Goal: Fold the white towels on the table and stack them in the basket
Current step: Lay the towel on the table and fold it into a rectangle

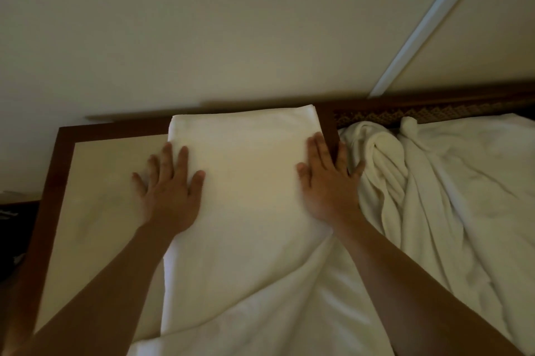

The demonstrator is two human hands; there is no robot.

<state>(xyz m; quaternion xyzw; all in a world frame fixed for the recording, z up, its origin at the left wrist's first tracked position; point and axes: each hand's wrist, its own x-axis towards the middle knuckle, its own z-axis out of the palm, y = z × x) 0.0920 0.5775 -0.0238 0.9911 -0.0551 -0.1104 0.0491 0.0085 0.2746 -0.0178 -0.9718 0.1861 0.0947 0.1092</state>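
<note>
The white towel (246, 182) lies mid-frame on the tabletop (95, 196), its long axis running from bottom edge toward the wall. Left hand (169, 193) presses its left edge, right hand (327, 182) its right, each grip flat, clasping nothing. Crumpled towels (434, 182) heap right. No writing shows.
</note>
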